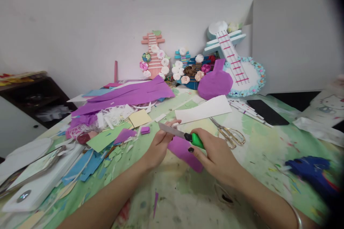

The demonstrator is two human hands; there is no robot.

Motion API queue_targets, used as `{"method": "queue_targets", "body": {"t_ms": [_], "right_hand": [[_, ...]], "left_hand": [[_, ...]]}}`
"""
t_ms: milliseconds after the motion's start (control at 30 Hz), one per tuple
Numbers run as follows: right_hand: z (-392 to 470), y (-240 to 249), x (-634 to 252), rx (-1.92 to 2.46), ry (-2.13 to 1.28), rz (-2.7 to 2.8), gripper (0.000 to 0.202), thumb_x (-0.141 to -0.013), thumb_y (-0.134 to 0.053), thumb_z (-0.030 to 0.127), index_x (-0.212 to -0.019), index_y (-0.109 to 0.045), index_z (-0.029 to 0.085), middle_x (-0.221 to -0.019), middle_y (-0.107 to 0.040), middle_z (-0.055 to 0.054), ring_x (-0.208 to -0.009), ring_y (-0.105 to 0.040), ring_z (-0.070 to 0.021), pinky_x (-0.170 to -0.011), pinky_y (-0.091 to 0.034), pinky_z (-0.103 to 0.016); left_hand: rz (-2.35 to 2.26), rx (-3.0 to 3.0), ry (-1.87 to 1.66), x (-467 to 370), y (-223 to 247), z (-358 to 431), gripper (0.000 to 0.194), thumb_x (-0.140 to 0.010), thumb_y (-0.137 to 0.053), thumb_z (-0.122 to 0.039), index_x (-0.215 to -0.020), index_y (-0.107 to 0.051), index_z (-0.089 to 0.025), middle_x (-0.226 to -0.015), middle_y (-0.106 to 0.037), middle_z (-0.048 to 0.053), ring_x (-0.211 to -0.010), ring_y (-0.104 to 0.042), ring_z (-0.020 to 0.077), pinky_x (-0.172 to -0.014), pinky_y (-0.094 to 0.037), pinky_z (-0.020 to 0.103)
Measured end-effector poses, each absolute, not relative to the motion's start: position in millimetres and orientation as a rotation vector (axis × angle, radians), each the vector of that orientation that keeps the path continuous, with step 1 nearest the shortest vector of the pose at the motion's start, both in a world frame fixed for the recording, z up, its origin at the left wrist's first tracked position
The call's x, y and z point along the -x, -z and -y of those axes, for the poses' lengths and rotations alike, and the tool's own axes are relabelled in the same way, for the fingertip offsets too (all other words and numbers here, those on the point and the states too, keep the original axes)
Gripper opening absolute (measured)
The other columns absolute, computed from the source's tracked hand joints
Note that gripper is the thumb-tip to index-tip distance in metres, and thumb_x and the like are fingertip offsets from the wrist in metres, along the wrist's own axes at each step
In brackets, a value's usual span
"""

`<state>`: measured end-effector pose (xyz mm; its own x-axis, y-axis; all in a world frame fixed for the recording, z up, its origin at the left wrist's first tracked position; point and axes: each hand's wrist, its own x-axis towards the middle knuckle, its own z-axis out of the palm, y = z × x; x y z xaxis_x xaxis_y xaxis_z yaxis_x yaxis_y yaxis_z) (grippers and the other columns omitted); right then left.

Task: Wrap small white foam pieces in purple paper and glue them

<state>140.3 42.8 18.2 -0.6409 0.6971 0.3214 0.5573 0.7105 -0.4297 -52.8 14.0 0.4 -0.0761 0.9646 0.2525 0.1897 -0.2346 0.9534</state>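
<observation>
The right hand (216,153) was clamped round a green-handled knife (197,141) above the tabletop (199,200); the left hand (159,146) pinched a small white piece (175,125) by the blade. A purple strip (187,154) lay below, nearer the front edge than the scissors (228,134)

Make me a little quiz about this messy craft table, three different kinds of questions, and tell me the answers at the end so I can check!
1. What does the right hand hold?
A) a spoon
B) a knife
C) a brush

2. True or false: the scissors lie on the table.

3. Fill in the colour: the bars across the white guitar are ____.

Key: 1. B; 2. true; 3. pink
</observation>
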Motion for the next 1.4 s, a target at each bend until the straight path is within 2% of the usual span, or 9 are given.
{"method": "queue_targets", "body": {"t_ms": [133, 300, 433, 633, 833, 1200, 1400], "right_hand": [[-44, -14, -141, 0.994, -0.179, 2.396, 0.039, -0.094, -0.031, 0.052, -0.086, -0.050, 0.019, -0.075, -0.060, -0.003, -0.062, -0.054, -0.0180, -0.055, -0.026, -0.027], [-43, -12, -143, 0.978, 0.000, 2.341, 0.048, -0.093, -0.030, 0.059, -0.075, -0.048, 0.018, -0.062, -0.056, -0.001, -0.053, -0.051, -0.0151, -0.052, -0.019, -0.026], [-45, -10, -143, 0.968, 0.033, 2.334, 0.049, -0.093, -0.031, 0.059, -0.074, -0.050, 0.018, -0.058, -0.056, 0.000, -0.051, -0.050, -0.0140, -0.052, -0.018, -0.026], [-46, -11, -144, 0.952, 0.062, 2.336, 0.051, -0.093, -0.030, 0.059, -0.072, -0.050, 0.017, -0.056, -0.054, 0.000, -0.050, -0.049, -0.0133, -0.051, -0.018, -0.026], [-45, -11, -143, 0.941, 0.072, 2.342, 0.051, -0.093, -0.030, 0.060, -0.071, -0.049, 0.017, -0.054, -0.052, 0.001, -0.049, -0.047, -0.0123, -0.051, -0.018, -0.025], [-46, -9, -144, 0.934, 0.084, 2.338, 0.051, -0.093, -0.031, 0.059, -0.071, -0.049, 0.017, -0.055, -0.052, 0.001, -0.049, -0.046, -0.0119, -0.051, -0.018, -0.025], [-45, -10, -144, 0.954, 0.070, 2.355, 0.051, -0.092, -0.032, 0.060, -0.070, -0.049, 0.018, -0.054, -0.050, 0.002, -0.049, -0.045, -0.0117, -0.051, -0.018, -0.026]], "left_hand": [[-1.108, -1.480, -1.458, 48, -4, -8, 0.030, -0.091, -0.048, -0.040, -0.108, -0.062, -0.020, -0.123, -0.053, 0.008, -0.106, -0.049, 0.0204, -0.093, -0.037, 0.032], [-1.041, -1.489, -1.349, 45, -1, -3, 0.029, -0.092, -0.047, -0.038, -0.114, -0.056, -0.022, -0.104, -0.054, 0.005, -0.093, -0.050, 0.0162, -0.085, -0.039, 0.028], [-1.029, -1.494, -1.351, 42, 1, 0, 0.025, -0.092, -0.048, -0.036, -0.111, -0.055, -0.023, -0.108, -0.051, 0.005, -0.091, -0.049, 0.0151, -0.081, -0.040, 0.026], [-1.037, -1.493, -1.359, 42, 0, 1, 0.021, -0.092, -0.049, -0.036, -0.105, -0.057, -0.022, -0.105, -0.051, 0.004, -0.094, -0.049, 0.0161, -0.084, -0.040, 0.027], [-1.084, -1.456, -1.369, 40, -1, 2, 0.020, -0.090, -0.052, -0.034, -0.104, -0.059, -0.022, -0.097, -0.054, 0.004, -0.084, -0.049, 0.0143, -0.073, -0.040, 0.025], [-1.077, -1.368, -1.402, 39, 7, 2, 0.022, -0.089, -0.054, -0.035, -0.104, -0.061, -0.021, -0.102, -0.056, 0.006, -0.092, -0.050, 0.0180, -0.075, -0.041, 0.028], [-1.097, -1.378, -1.406, 38, 3, 4, 0.022, -0.088, -0.055, -0.036, -0.101, -0.061, -0.020, -0.097, -0.057, 0.006, -0.086, -0.051, 0.0171, -0.072, -0.041, 0.027]]}}
